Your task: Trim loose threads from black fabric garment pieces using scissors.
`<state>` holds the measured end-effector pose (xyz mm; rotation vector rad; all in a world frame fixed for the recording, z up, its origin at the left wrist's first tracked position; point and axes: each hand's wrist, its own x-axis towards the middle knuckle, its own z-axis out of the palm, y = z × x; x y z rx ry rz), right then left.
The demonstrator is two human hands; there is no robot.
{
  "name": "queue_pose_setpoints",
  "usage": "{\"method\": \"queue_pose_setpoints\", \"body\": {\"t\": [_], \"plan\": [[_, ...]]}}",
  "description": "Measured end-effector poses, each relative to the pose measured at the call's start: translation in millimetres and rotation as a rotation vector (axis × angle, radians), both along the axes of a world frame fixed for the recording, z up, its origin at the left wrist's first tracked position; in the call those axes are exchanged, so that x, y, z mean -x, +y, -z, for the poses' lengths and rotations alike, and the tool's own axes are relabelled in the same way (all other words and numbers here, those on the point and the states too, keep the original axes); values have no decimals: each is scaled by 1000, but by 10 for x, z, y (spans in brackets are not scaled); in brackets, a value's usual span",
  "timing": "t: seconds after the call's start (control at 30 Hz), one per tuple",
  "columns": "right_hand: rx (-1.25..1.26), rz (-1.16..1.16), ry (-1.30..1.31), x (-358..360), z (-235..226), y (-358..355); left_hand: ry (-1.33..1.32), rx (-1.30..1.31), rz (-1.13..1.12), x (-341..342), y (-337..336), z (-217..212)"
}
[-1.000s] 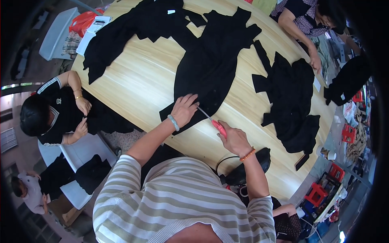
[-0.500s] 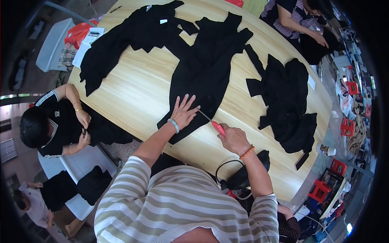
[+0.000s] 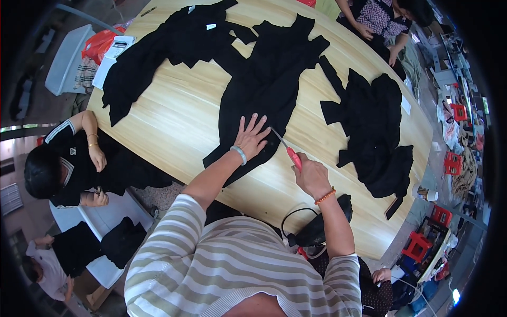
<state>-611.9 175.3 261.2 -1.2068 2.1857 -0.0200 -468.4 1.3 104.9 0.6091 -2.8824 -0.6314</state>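
Note:
A long black knitted garment (image 3: 264, 79) lies spread over the middle of the pale wooden table. My left hand (image 3: 251, 140) rests flat on its lower part, fingers spread. My right hand (image 3: 312, 174) is closed round the handle of a red-handled tool (image 3: 293, 157) with a thin metal shaft. The tool's tip is at the cloth, close beside my left fingertips; its exact shape is too small to tell. Another black garment (image 3: 142, 58) lies at the left, and a third black garment (image 3: 374, 134) at the right.
A black bag (image 3: 315, 230) with a cable lies at the table's near edge. By the right edge are a dark flat object (image 3: 393, 208) and a paper cup (image 3: 431, 195). Co-workers sit at the left and far right with black cloth. A white booklet (image 3: 113, 55) lies far left.
Both my hands have moved to the right and slightly away from me over the garment, the tool tip keeping close to my left fingers. The co-workers' hands have shifted.

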Motion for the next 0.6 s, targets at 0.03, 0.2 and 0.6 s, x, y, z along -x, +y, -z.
{"method": "queue_pose_setpoints", "body": {"t": [0.03,0.2,0.6], "plan": [[-4,2,-1,28,5,-7,-23,25,-9,-2,32,26],[-40,-53,-25,109,26,-97,-55,6,25,5,-9,67],[41,52,-28,191,82,270,245,-2,-85,1,263,-236]]}}
